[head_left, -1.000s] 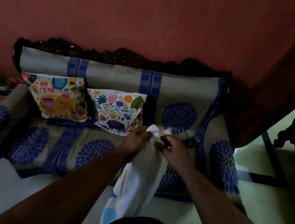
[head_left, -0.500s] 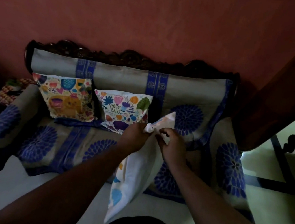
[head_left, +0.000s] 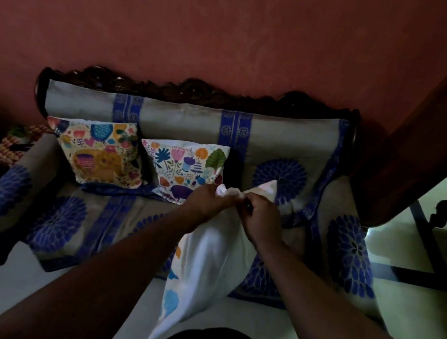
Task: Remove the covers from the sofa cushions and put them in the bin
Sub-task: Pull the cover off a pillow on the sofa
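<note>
Three cushions are in view, and we are on the first of them: the held cushion (head_left: 209,265) hangs in front of us, upright and a little tilted, its top corner level with the sofa seat (head_left: 124,213) and its lower end near our body. Our left hand (head_left: 206,200) is curled round a bunched bit of white fabric at the top edge; our right hand (head_left: 260,217) pinches the same edge just beside it, and something small and dark shows at its fingertips, perhaps a zip pull, though we cannot tell for sure. We judge that we are opening the cover at its top seam, so the stripping itself is barely begun.

The next move, as we read it, calls for one hand to hold the fabric taut while the other runs the opening along the edge, then for the cover to be peeled down off the filling.

The elephant cushion (head_left: 98,151) and the flower cushion (head_left: 185,169) lean on the sofa back, side by side and nearly touching, both covers on. No bin is in sight, so we will have to turn to find it.

For room: open floor (head_left: 412,310) lies to our right, bounded by a dark wooden frame (head_left: 439,113); the sofa's armrests close in the sides, and a woven basket (head_left: 16,146) sits by the left arm.
</note>
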Available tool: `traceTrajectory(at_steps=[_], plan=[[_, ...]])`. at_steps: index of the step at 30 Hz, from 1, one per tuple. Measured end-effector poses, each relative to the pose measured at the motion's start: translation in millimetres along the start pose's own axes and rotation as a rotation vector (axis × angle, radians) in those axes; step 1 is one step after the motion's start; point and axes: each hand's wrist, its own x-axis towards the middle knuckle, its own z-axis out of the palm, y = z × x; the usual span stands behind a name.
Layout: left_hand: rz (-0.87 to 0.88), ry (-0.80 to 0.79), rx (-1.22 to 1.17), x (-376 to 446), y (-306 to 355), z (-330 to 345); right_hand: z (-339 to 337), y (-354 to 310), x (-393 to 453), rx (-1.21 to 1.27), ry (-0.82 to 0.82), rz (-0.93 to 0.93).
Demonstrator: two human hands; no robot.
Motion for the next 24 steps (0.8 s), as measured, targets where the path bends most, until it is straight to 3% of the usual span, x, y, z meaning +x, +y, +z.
traceTrajectory(at_steps=[4, 10, 17, 21, 24], plan=[[0.000, 0.183, 0.022, 10, -4, 1, 0, 0, -1, -0.042, 0.069, 0.000], [-0.145, 0.179, -0.254, 9, -9, 2, 2, -7, 11, -0.244, 0.109, -0.275], [-0.263, 0.165, -0.302, 14, 2, -7, 5, -20, 24, -0.357, 0.123, -0.326], [-0.270, 0.252, -0.284, 25, 6, -13, 5, -25, 24, -0.272, 0.127, -0.346], [-0.243, 0.358, -0.286, 30, 8, -14, 7, -32, 19, -0.341, 0.118, -0.372]])
